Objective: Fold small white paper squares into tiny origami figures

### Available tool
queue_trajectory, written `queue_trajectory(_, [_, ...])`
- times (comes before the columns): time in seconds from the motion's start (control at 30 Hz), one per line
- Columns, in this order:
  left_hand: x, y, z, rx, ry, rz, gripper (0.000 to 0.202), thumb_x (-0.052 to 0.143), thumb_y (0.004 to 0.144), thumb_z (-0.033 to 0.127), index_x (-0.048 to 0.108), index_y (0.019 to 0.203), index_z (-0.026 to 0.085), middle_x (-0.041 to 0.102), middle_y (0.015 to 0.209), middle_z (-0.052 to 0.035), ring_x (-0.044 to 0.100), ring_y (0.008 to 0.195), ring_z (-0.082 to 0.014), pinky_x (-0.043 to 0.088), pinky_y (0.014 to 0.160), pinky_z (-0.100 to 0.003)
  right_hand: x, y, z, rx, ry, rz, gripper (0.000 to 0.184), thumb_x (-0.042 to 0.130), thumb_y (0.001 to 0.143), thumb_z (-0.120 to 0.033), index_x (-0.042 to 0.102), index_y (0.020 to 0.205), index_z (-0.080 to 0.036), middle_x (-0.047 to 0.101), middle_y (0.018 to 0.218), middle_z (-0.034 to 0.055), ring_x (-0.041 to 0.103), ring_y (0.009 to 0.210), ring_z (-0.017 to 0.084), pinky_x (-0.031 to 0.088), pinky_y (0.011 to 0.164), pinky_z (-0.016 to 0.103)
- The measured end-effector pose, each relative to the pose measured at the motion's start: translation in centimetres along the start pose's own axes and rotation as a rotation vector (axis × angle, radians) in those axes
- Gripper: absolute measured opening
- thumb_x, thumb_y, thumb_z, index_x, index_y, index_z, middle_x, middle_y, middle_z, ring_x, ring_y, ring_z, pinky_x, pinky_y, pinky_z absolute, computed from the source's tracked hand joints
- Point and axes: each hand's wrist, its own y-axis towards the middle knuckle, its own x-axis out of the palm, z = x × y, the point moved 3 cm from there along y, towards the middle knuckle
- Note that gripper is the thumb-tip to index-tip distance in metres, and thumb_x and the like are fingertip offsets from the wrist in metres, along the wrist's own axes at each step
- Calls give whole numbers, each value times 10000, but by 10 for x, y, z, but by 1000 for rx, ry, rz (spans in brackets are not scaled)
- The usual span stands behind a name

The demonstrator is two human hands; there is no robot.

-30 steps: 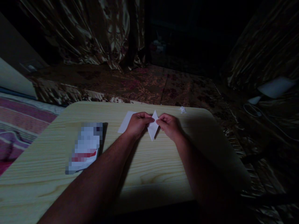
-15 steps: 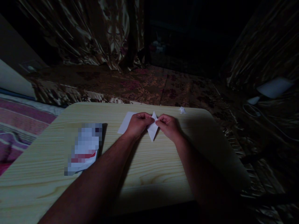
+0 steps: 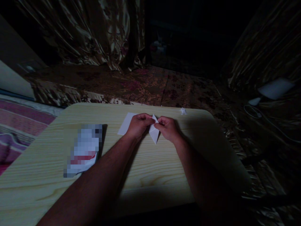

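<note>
A white folded paper, shaped like a narrow diamond with points at top and bottom, is held between my two hands over the table. My left hand pinches its left side near the upper half, thumb on the front. On the other side, my right hand grips the right edge with thumb and forefinger, the other fingers curled in. Partly covered by my left hand, a flat white paper sheet lies on the table. A small white folded paper star sits near the far edge, beyond my right hand.
The pale wood-grain table has rounded far corners. On its left part lies a pixelated package, white with a red band, beside my left forearm. Patterned curtains hang behind, a striped bedspread is at left, and a white lamp stands right.
The folded paper has tilted, its lower point swinging slightly right. My right thumb has shifted a little lower and further over the paper's front. My left hand stays nearly in place.
</note>
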Motion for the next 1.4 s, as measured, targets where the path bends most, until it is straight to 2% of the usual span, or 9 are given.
queue_trajectory(0.43, [1, -3, 3, -7, -107, 38, 187, 772, 524, 186, 665, 671, 146, 653, 600, -16, 563, 519, -124, 420, 542, -257, 2, 1, -2, -11, -21, -39, 121, 604, 687, -258, 541, 639, -166, 526, 594, -40, 467, 542, 85, 365, 519, 206])
queue_trajectory(0.7, [-4, 2, 12, 46, -198, 117, 121, 704, 573, 144, 653, 682, 137, 584, 570, 7, 485, 505, -71, 346, 488, -196, 8, -3, -4, 31, -64, -76, 94, 584, 655, -201, 524, 595, -161, 494, 547, -50, 438, 507, 79, 324, 470, 197])
queue_trajectory(0.87, [-3, 0, 12, 62, -194, 75, 101, 670, 607, 175, 644, 700, 142, 585, 600, -2, 486, 523, -79, 353, 494, -199, 4, 0, -1, 60, 1, -22, 88, 595, 651, -215, 538, 612, -161, 529, 573, -42, 479, 530, 88, 358, 498, 201])
queue_trajectory(0.97, [1, -2, 8, 24, -83, -11, 168, 699, 590, 180, 655, 748, 146, 609, 630, -3, 513, 537, -93, 377, 522, -217, 3, 0, -1, 28, 1, -20, 88, 594, 658, -217, 542, 613, -163, 523, 569, -47, 473, 531, 85, 356, 502, 199])
queue_trajectory(1.03, [2, -3, 5, 24, -9, -32, 164, 719, 573, 178, 644, 715, 143, 610, 629, -2, 519, 537, -97, 384, 532, -225, 3, -1, -1, 11, 8, -28, 80, 590, 662, -213, 547, 618, -162, 526, 574, -47, 472, 529, 84, 357, 504, 200])
queue_trajectory(1.2, [-4, 3, 7, 89, -79, 79, 153, 670, 655, 244, 570, 589, 149, 523, 543, 20, 433, 483, -65, 307, 462, -199, 5, -1, -1, 41, 15, -56, 76, 603, 654, -212, 560, 622, -159, 553, 585, -42, 488, 530, 88, 368, 505, 203])
queue_trajectory(1.3, [-7, 3, 9, 105, -109, 115, 149, 676, 667, 273, 594, 647, 151, 560, 609, 8, 451, 512, -66, 317, 469, -193, 1, 0, 0, 76, 78, 13, 104, 623, 649, -230, 553, 614, -162, 558, 574, -42, 478, 510, 84, 357, 491, 201])
queue_trajectory(1.4, [-3, 1, 8, 83, 11, 28, 176, 691, 665, 308, 630, 698, 146, 555, 581, 5, 444, 492, -76, 314, 458, -205, -3, 1, -2, 98, 165, 98, 128, 631, 665, -256, 548, 620, -169, 526, 520, -57, 428, 455, 70, 326, 462, 199])
